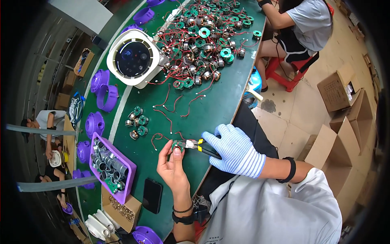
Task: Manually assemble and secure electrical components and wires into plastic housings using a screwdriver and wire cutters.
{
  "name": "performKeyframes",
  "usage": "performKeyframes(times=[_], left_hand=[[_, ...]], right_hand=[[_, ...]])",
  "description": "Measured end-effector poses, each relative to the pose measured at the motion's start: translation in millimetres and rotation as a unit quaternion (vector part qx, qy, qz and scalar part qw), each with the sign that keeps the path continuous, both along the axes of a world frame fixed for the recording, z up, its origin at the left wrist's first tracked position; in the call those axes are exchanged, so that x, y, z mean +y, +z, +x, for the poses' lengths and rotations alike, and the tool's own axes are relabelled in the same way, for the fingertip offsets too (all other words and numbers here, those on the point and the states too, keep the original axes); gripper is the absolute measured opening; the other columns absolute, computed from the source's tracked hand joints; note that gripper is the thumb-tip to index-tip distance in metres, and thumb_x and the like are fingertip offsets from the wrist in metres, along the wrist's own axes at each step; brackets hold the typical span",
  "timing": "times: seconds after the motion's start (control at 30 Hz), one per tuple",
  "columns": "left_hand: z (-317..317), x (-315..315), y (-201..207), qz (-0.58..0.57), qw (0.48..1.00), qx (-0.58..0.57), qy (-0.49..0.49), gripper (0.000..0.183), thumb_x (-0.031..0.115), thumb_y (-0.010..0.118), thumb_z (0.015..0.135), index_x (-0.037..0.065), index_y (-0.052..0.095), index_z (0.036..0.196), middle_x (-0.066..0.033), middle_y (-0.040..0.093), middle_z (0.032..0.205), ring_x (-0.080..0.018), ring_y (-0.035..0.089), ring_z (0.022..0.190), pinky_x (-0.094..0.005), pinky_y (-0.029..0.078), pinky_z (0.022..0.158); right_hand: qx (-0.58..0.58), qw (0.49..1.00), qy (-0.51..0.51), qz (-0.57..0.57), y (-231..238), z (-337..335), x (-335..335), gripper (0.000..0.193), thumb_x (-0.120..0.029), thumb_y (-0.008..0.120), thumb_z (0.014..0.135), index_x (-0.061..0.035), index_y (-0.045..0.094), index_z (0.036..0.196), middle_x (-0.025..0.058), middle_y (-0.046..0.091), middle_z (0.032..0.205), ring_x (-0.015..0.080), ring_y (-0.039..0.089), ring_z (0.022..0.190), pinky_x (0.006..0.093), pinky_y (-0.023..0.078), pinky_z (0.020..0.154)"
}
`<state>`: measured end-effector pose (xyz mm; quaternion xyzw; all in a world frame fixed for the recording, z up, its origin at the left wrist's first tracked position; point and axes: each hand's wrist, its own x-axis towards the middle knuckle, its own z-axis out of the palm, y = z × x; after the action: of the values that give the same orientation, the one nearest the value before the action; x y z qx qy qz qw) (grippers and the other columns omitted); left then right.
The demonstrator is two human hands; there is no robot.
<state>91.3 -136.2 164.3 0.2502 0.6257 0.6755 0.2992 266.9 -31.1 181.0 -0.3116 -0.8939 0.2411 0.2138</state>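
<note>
Bare, my left hand (174, 168) pinches a small motor with a green ring board (177, 146) between thumb and fingers. Red wires (160, 137) trail from around it onto the green table. My right hand (237, 149), in a white-and-blue striped glove, is wrapped round a pair of pliers (208, 149) with black and yellow handles. The pliers' jaws point left and reach the motor's edge; whether they grip a wire there is too small to tell. Just beyond lies a small group of similar motors (142, 120).
A large heap of wired motors (199, 44) covers the far table, beside a white round-topped appliance (133, 59). Leftward stand purple housings (107, 98) and a purple bin (129, 175) of metal parts. A black phone (152, 196) lies nearby. Another person (304, 24) sits far right; cardboard boxes (337, 150) stand on the floor.
</note>
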Motion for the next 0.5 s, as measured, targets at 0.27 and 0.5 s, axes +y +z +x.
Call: performKeyframes(times=[0.27, 0.5], left_hand=[[2.1, 0.3, 3.3, -0.003, 1.0, 0.015, 0.005, 0.035, 0.007, 0.067, 0.103, -0.01, 0.058, 0.133, -0.0113, 0.068, 0.114, -0.0175, 0.069, 0.105, -0.0322, 0.058, 0.094], [2.2, -2.7, 3.7, -0.01, 1.0, 0.012, -0.002, 0.038, 0.014, 0.067, 0.104, -0.007, 0.06, 0.135, -0.0093, 0.065, 0.116, -0.0138, 0.067, 0.104, -0.0294, 0.059, 0.094]], right_hand=[[-0.03, 0.999, 0.018, -0.026, -1.4, -1.5, 1.4, 0.066, -0.031, 0.081, 0.078, -0.0051, 0.062, 0.135, 0.0146, 0.057, 0.104, 0.0306, 0.059, 0.094, 0.0425, 0.053, 0.082], [-0.025, 0.999, 0.023, -0.031, -3.9, -2.1, 0.4, 0.067, -0.031, 0.082, 0.078, -0.0063, 0.062, 0.136, 0.0137, 0.058, 0.103, 0.0297, 0.059, 0.093, 0.0416, 0.053, 0.08]])
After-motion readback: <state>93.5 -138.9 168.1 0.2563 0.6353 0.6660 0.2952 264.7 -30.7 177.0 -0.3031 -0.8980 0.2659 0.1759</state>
